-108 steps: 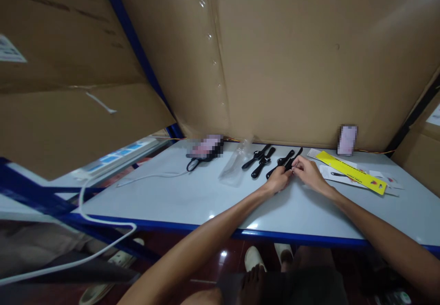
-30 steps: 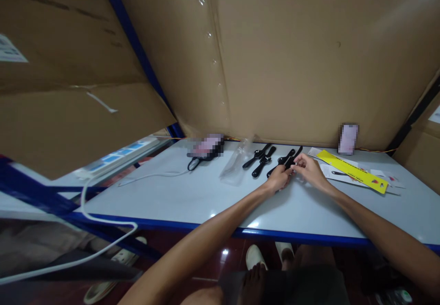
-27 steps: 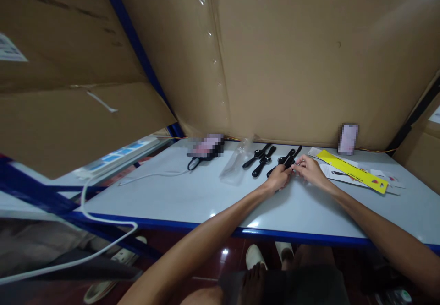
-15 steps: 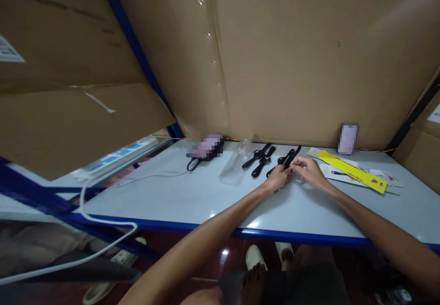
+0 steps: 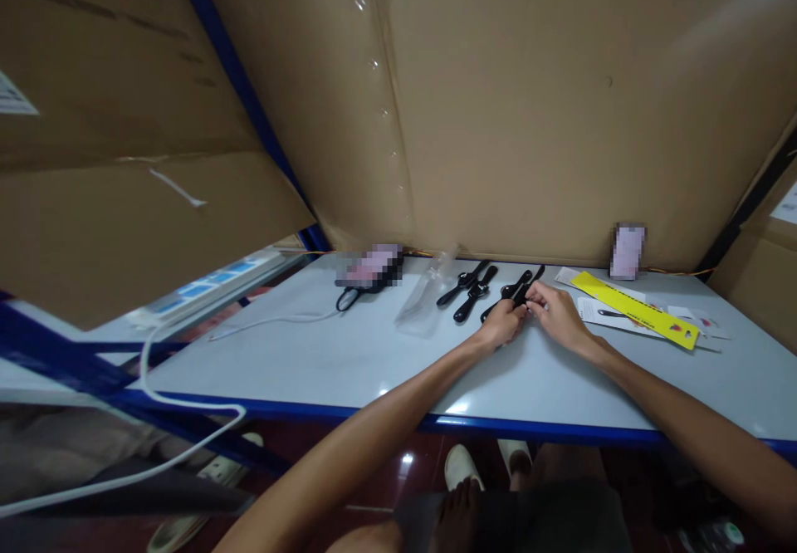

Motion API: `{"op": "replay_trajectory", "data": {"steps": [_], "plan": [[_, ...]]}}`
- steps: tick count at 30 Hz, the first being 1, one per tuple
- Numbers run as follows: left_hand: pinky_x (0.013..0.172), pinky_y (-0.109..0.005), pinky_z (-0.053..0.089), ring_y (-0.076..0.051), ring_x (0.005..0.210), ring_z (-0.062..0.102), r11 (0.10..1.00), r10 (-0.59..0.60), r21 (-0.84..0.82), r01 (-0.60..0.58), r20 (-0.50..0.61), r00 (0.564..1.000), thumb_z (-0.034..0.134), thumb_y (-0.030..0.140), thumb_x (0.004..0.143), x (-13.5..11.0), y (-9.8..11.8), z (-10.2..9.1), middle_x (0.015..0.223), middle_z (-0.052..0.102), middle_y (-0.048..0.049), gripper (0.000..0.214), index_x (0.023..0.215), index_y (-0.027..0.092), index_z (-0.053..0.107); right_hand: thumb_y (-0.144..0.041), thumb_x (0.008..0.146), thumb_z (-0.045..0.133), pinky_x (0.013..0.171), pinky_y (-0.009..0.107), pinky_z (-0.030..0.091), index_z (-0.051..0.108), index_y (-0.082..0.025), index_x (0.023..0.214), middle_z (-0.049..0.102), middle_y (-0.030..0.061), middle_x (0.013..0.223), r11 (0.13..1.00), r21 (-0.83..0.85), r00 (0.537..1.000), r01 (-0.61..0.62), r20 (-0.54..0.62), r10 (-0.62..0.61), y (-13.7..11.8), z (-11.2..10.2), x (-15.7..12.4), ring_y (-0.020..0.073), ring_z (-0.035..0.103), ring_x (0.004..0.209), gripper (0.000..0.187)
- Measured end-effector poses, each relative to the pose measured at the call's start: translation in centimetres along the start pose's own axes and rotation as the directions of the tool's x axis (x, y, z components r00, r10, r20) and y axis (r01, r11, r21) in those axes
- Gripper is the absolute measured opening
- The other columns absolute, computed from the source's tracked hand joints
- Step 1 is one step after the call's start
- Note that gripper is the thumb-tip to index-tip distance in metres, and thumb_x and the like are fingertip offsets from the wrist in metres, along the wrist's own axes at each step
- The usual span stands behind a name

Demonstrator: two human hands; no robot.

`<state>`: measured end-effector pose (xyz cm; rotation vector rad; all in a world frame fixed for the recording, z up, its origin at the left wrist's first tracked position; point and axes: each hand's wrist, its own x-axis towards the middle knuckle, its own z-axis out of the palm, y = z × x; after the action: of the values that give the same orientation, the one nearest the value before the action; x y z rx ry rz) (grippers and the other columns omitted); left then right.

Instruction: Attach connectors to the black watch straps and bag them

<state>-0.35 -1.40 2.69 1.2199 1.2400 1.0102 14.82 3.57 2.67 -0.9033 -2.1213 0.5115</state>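
Here, a black tool point(image 5: 539, 273) juts beyond left grip point(image 5: 501, 324).

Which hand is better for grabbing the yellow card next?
Probably the right hand. Both hands are at one black tool, but the left hand seems to grip it and sits farther from the yellow card.

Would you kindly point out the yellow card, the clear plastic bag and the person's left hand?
Yellow card point(image 5: 636, 308): head view, middle of its printed face.
Clear plastic bag point(image 5: 423, 299): head view, middle of its upper surface.
Left hand point(image 5: 500, 323): head view, back of the hand.
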Motion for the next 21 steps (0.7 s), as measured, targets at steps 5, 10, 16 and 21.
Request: {"op": "replay_trajectory", "data": {"steps": [5,10,16,21], "plan": [[0.037,-0.021,0.016,-0.006,0.033,0.027,0.999,-0.018,-0.028,0.019,0.006,1.0,0.051,0.029,0.101,0.04,-0.04,-0.1,0.046,0.033,0.0098,0.032,0.071,0.021,0.044,-0.019,0.078,0.061,0.068,0.028,0.048,0.06,-0.021,0.085,0.068,0.0024,0.08,0.999,0.024,0.998,-0.04,-0.053,0.041,-0.1,-0.14,0.2,0.0179,0.062,0.075,0.007],[0.036,-0.02,0.017,-0.007,0.033,0.03,1.0,-0.015,-0.008,0.015,-0.004,1.0,0.049,0.026,0.101,-0.02,0.06,-0.01,0.046,0.037,0.0091,0.025,0.077,0.019,0.05,-0.041,0.087,0.058,0.044,0.022,0.041,0.054,-0.022,0.08,0.061,-0.0019,0.062,0.893,0.293,0.94,-0.341,0.087,0.33,-0.04,0.06,0.55,0.014,0.054,0.051,0.02],[0.034,-0.019,0.018,-0.006,0.032,0.028,1.0,0.001,0.02,-0.001,-0.008,1.0,0.05,0.024,0.099,0.02,0.05,0.02,0.044,0.035,0.0094,0.026,0.074,0.02,0.049,-0.022,0.078,0.06,0.046,0.023,0.045,0.055,-0.022,0.087,0.056,-0.0047,0.066,0.842,0.385,0.925,-0.379,0.165,0.341,-0.28,0.32,0.48,0.0143,0.055,0.056,0.01],[0.033,-0.018,0.017,-0.006,0.032,0.027,1.0,-0.023,-0.012,0.023,-0.024,0.999,0.047,0.025,0.099,-0.03,0.03,0.07,0.045,0.035,0.0101,0.024,0.075,0.02,0.048,-0.005,0.075,0.056,0.072,0.028,0.048,0.056,-0.021,0.085,0.063,-0.0005,0.08,0.996,0.058,0.995,-0.071,-0.063,0.075,-0.61,0.44,0.07,0.0156,0.06,0.075,0.018]]}}
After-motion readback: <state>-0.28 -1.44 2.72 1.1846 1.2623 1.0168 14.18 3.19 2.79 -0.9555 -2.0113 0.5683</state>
